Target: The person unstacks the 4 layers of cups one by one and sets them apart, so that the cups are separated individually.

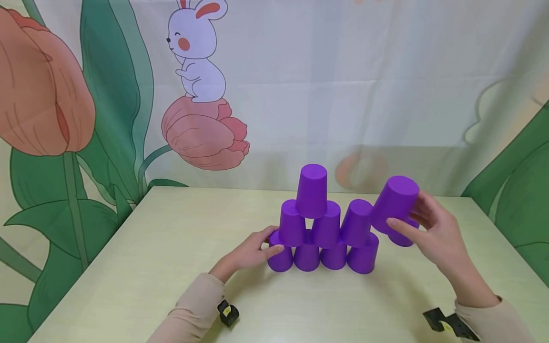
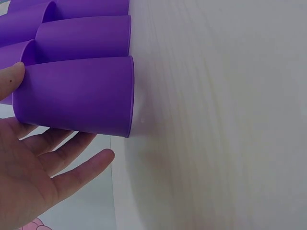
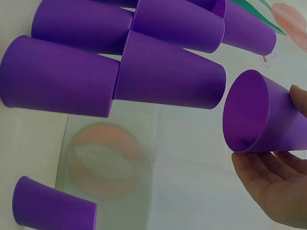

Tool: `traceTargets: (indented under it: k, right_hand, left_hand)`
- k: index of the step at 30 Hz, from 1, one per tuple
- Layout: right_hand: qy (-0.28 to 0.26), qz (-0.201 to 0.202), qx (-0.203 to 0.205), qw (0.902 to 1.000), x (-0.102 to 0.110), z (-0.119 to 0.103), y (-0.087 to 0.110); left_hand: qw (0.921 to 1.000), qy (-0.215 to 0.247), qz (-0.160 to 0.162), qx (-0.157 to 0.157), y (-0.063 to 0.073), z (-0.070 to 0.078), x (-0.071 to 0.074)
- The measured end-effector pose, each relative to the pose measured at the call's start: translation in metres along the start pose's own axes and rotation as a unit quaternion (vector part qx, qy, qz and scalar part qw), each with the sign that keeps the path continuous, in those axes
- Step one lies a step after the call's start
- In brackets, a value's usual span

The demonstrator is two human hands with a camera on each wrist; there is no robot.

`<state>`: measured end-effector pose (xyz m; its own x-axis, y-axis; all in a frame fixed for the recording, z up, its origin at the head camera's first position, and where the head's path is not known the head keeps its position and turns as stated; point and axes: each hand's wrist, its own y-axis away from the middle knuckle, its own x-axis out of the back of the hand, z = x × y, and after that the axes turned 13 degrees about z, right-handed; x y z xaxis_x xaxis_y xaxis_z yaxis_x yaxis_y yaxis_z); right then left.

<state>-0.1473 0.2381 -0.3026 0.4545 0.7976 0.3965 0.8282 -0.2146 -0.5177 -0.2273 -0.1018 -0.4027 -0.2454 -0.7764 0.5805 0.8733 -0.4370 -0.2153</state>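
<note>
Purple cups stand mouth down in a stepped stack: several in the bottom row, three above, and a single top cup [image 1: 311, 191]. My left hand [image 1: 253, 250] holds the leftmost bottom cup [image 2: 79, 98] low on the table, its thumb at the front and fingers behind. In the air right of the stack, my right hand [image 1: 437, 233] grips another purple cup [image 1: 393, 205] between thumb and fingers. That cup is tilted, its open mouth facing the stack in the right wrist view. Close beside its mouth is the rightmost second-row cup [image 3: 170, 72].
One more purple cup [image 3: 53, 205] stands on the table right of the stack, partly hidden behind the raised cup in the head view. The pale table [image 1: 171, 228] ends at a printed curtain [image 1: 291, 109] with a rabbit and tulips.
</note>
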Motion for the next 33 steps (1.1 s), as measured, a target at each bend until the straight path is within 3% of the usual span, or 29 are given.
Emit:
traceTargets:
  k: [5,21,33]
  right_hand:
    - [0.005,0.007,0.011,0.9999,0.007,0.006,0.002]
    - [0.018,0.014,-0.008,0.9997,0.027,0.034,0.005]
    - [0.002,0.016,-0.064,0.9978,0.042,0.066,0.006]
  left_hand:
    - [1.0000,0.000,0.000,0.001,0.000,0.000,0.000]
    - [1.0000,0.000,0.003,0.004,0.000,-0.001,0.000]
    - [1.0000,0.003,0.003,0.001,0.000,-0.002,-0.001]
